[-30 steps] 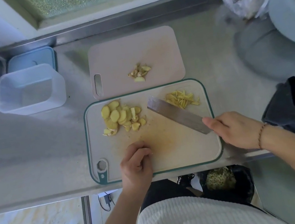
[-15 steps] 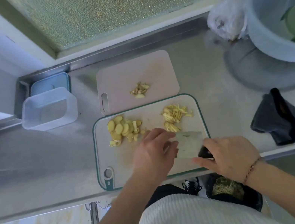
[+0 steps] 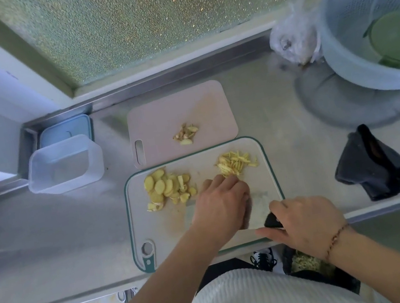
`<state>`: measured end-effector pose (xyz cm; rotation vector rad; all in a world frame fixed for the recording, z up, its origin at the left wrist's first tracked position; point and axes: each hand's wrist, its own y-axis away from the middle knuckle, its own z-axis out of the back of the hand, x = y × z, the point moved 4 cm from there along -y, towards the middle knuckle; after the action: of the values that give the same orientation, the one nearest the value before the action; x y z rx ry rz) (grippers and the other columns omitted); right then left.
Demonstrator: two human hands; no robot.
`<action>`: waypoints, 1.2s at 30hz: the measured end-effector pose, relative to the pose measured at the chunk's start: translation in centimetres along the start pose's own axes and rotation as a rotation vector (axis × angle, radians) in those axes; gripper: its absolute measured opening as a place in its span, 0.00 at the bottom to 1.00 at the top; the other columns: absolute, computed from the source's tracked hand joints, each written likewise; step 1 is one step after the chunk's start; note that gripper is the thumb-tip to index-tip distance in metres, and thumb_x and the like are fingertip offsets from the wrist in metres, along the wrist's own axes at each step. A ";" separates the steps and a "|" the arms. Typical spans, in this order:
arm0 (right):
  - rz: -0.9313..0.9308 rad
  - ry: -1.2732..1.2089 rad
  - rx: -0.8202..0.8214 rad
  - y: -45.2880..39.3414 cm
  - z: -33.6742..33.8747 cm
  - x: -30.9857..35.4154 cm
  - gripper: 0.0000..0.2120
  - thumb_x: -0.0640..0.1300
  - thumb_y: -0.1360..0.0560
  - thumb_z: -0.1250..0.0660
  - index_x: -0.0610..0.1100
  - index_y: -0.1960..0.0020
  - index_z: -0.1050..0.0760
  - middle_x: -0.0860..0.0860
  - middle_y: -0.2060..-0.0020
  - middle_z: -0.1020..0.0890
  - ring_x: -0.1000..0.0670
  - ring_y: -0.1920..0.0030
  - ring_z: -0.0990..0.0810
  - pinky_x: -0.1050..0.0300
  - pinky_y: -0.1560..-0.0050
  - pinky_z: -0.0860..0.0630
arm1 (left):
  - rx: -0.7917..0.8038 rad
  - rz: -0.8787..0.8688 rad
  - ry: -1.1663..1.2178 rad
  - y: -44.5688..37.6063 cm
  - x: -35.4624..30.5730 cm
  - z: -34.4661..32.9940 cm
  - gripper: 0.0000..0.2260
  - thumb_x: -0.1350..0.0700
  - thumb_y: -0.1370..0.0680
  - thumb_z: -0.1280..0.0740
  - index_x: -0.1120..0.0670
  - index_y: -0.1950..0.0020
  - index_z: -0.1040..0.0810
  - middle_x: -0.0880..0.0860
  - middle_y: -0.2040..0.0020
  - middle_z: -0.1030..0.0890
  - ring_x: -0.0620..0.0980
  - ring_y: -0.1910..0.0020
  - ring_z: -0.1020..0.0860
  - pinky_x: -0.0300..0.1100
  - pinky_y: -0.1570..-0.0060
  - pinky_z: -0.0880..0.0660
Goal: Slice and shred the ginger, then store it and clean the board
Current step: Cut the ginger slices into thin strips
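The right hand (image 3: 304,226) is gripping the knife's black handle (image 3: 270,221), fingers curled round it. The flat blade (image 3: 259,203) is lying on the green-rimmed cutting board (image 3: 159,228), mostly hidden beneath the left hand (image 3: 220,206), which is pressing down on it; I cannot tell how its fingers are lying. Round pale ginger slices (image 3: 166,188) are lying heaped just left of that hand, thin shreds (image 3: 235,163) just beyond its fingertips. Farther left, a clear plastic container (image 3: 62,166) is sitting on the smooth steel worktop (image 3: 60,229), bare metal between.
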<state>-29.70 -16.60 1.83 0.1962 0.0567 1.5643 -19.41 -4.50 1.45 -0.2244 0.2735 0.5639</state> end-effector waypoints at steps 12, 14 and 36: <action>-0.067 -0.058 0.293 0.2 -0.4 0.6 0.26 0.73 0.27 0.60 0.53 0.53 0.40 0.55 0.59 0.24 0.53 0.61 0.25 0.61 0.70 0.38 | -0.031 0.696 0.224 -7.2 14.8 1.0 0.08 0.60 0.22 0.33 0.57 0.47 0.15 0.54 0.52 0.15 0.55 0.54 0.18 0.40 0.54 0.23; -0.076 -0.059 0.289 0.2 -0.4 0.8 0.26 0.74 0.27 0.60 0.53 0.53 0.40 0.55 0.60 0.26 0.54 0.62 0.27 0.60 0.68 0.35 | -0.071 0.714 0.294 -7.0 15.3 0.8 0.10 0.65 0.24 0.34 0.57 0.48 0.14 0.53 0.52 0.14 0.53 0.54 0.18 0.36 0.54 0.24; -0.067 -0.050 0.239 -1.2 0.5 0.4 0.31 0.71 0.25 0.60 0.51 0.43 0.33 0.54 0.51 0.20 0.51 0.52 0.20 0.56 0.63 0.33 | 0.041 0.312 0.391 -0.4 4.6 -0.9 0.07 0.56 0.26 0.29 0.51 0.49 0.15 0.47 0.57 0.16 0.47 0.56 0.23 0.45 0.50 0.25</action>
<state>-28.44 -16.20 2.13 0.4174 0.2099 1.4834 -15.66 -2.82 -0.73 -0.2537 0.7073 0.8221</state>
